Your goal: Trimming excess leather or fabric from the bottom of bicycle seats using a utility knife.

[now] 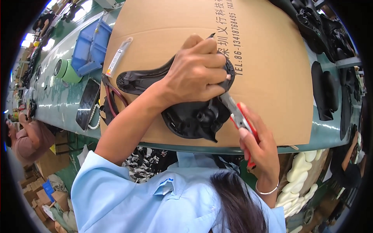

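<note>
A black bicycle saddle [186, 120] lies underside up on a large cardboard sheet [276, 105], its narrow nose pointing left. My left hand [198, 70] is closed in a fist over the saddle's far right edge. A small black tip sticks out above its knuckles. What the fingers pinch is mostly hidden. My right hand [258, 141] grips a utility knife [243, 120] with a red and grey handle. The knife's blade end meets the saddle's right edge, just below my left hand.
Left of the saddle are red-handled pincers [110, 95], a clear slim pack [119, 57], a phone [88, 103] and a bead string [93, 118]. A blue bin [91, 46] and green jar [67, 71] stand beyond. Black covers [324, 91] lie right; white foam pieces [297, 178] sit below the table.
</note>
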A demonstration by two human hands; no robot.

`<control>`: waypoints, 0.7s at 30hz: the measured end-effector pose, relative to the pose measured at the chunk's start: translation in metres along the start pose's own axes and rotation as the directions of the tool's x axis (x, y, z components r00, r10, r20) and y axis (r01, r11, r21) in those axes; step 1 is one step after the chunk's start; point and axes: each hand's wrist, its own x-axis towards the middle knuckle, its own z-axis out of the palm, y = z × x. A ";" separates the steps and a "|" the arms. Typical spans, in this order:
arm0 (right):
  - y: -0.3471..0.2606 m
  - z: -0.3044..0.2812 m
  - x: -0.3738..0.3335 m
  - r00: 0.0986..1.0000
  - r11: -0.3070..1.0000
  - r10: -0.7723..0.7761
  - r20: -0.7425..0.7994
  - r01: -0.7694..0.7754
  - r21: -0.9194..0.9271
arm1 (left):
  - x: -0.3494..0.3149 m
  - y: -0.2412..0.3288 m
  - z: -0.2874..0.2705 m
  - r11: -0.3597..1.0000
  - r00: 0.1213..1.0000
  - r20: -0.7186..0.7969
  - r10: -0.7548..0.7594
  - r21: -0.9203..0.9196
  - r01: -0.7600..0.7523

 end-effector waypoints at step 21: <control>-0.022 -0.074 0.035 0.863 0.614 -0.449 0.232 0.487 -0.622 | -0.032 0.058 -0.038 0.398 0.604 0.216 -0.767 -0.578 0.713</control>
